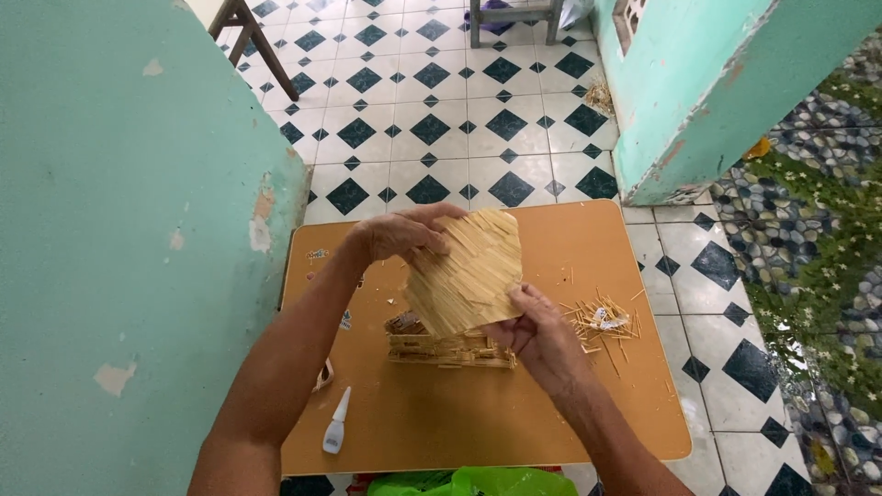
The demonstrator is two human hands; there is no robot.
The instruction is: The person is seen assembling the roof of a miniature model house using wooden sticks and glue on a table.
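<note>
A flat panel of glued pale wooden sticks [467,273] is held tilted above a small stick-built house frame [447,348] on a low orange table [551,404]. My left hand [401,232] grips the panel's upper left edge. My right hand [537,332] holds its lower right corner. The frame stands just under the panel and is partly hidden by it.
A loose pile of thin sticks [602,321] lies right of the frame. A small white glue bottle [336,422] lies near the table's front left. A green wall [110,239] stands at left, a green pillar [698,92] at back right, a green bag [473,481] at the front edge.
</note>
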